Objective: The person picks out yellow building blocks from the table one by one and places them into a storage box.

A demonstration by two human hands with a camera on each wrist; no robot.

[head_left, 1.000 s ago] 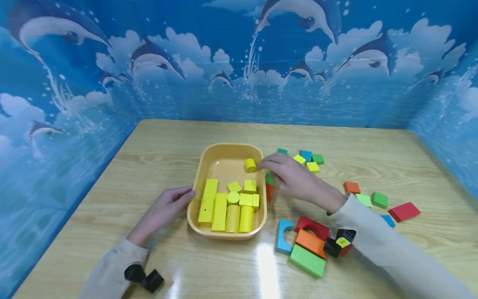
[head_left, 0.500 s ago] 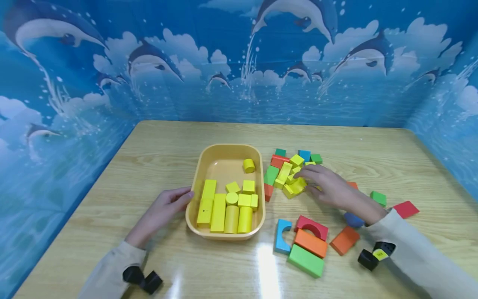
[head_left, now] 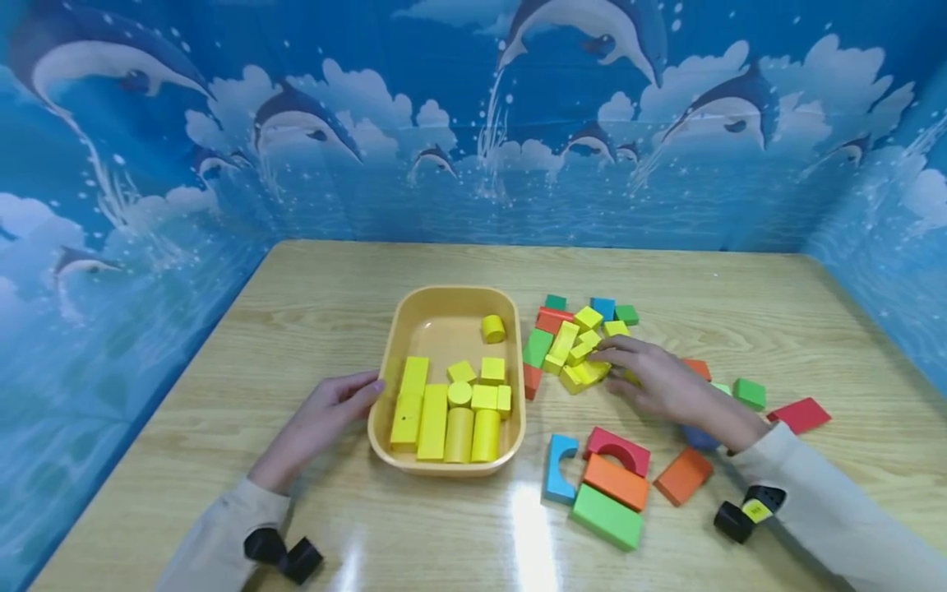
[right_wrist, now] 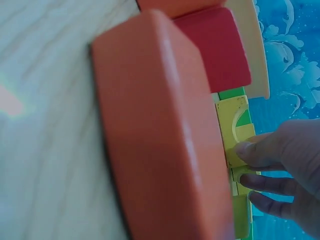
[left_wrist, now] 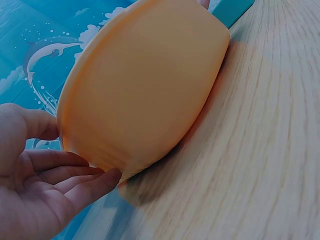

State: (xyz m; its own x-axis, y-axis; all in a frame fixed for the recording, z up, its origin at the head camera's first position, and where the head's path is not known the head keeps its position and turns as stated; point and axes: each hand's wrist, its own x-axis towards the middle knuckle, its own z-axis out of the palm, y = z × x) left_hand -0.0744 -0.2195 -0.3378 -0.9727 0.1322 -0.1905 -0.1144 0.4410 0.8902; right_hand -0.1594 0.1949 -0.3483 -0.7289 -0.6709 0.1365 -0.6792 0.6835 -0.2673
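Note:
A yellow tray (head_left: 388, 353) holds several yellow blocks, among them upright-looking long blocks (head_left: 433, 422), cylinders and small cubes. My left hand (head_left: 333, 415) holds the tray's left side, thumb at the rim and fingers against the outer wall (left_wrist: 145, 85). To the tray's right, my right hand (head_left: 658, 382) reaches over a cluster of yellow blocks. Its thumb tip is at a yellow arch block (right_wrist: 227, 127), while the other fingers, slightly bent, spread over smaller yellow pieces (head_left: 579, 352). The palm side of this hand is hidden in the head view.
Green and red blocks (head_left: 538, 347) lie against the tray's right side. Nearer me sit a blue arch (head_left: 560, 469), a red arch (head_left: 618, 450), an orange block (head_left: 616, 483) and a long green block (head_left: 607, 517). More blocks, including a red one (head_left: 799, 416), lie beyond the right forearm.
My right hand has moved from the tray's right rim, by the small cylinder, rightward to the yellow cluster, then shifted slightly. The left hand stays at the tray.

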